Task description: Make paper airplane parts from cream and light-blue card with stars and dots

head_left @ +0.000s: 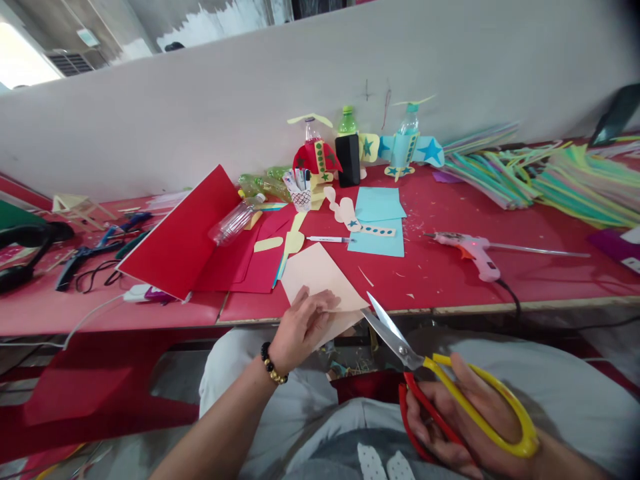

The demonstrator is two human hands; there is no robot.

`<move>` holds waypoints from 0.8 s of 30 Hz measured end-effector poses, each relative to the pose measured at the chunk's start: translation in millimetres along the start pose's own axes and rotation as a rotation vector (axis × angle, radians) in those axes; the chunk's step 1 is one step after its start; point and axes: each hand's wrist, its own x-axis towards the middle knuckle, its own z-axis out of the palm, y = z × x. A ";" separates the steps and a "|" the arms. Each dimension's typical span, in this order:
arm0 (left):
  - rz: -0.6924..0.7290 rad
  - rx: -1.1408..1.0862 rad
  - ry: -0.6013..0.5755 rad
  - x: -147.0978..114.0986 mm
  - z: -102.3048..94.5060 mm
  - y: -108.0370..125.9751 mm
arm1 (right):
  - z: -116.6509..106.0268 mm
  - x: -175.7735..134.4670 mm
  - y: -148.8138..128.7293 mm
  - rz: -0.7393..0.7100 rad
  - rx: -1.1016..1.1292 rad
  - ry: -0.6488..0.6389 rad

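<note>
My left hand (295,333), with a beaded bracelet at the wrist, is closed on a folded sheet of pale peach paper (317,272) at the table's front edge. In my right hand (443,413) is a pair of scissors (404,350) with one yellow and one red handle. Their blades are spread apart, the tips at the right corner of the paper. Beyond the sheet lie a white pen (330,239), light blue paper sheets (379,203) and a paper strip with blue dots (377,231).
A pink glue gun (473,250) lies on the right, its cord hanging over the edge. Decorated bottle planes (406,143) stand at the back near a black phone (347,160). A red folder (187,233) and clear bottle (236,220) are on the left.
</note>
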 end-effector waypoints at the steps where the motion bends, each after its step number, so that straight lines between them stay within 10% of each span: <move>1: 0.016 0.039 -0.029 -0.1 -0.9 2.0 | 0.0 2.8 -1.3 0.002 0.021 -0.007; 11: -0.001 0.521 -0.189 -3.3 10.2 24.8 | 2.2 29.4 -1.4 -0.055 0.104 -0.144; 24: 0.154 0.467 -0.309 -7.7 -5.1 2.8 | 19.4 42.6 1.8 -0.100 0.141 -0.186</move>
